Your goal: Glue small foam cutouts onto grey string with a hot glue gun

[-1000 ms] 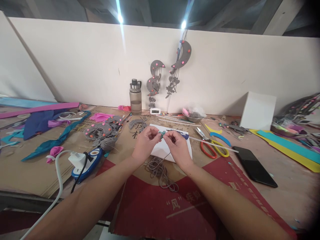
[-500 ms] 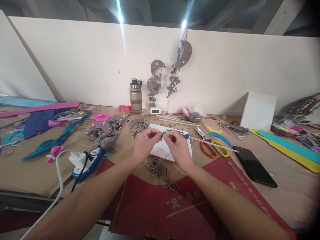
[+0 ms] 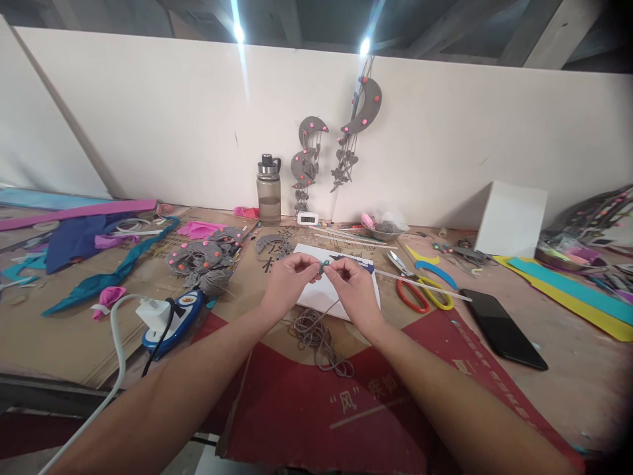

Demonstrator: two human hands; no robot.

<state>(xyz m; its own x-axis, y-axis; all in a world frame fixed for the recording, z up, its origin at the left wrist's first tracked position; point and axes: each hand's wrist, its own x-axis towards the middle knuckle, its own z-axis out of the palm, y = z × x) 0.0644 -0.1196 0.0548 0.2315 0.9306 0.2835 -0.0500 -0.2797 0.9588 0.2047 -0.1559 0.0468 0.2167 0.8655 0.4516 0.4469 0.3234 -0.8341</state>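
Both hands meet above a white sheet (image 3: 326,298), fingertips pinched close together. Between them is a small dark-green piece (image 3: 324,265), too small to name exactly. My left hand (image 3: 291,280) is closed on its left side, thumb against forefinger. From the other side my right hand (image 3: 352,287) pinches the same piece. A thin grey cord runs down from near the right fingers toward a loose tangle of grey cord (image 3: 312,330), which lies below the hands on brown and red cardboard. Part of a glue gun (image 3: 368,266) with a clear glue stick shows behind the right hand.
Scissors (image 3: 420,290) and a black phone (image 3: 502,328) lie to the right. A blue power strip (image 3: 180,323) with a white plug is at left, near grey felt crescents (image 3: 198,258). A water bottle (image 3: 269,194) stands by the wall, where felt moon mobiles (image 3: 363,109) hang.
The hands stay almost in place, still pinching together. The green piece between the fingertips has turned slightly and shows a little more. The surroundings look the same.
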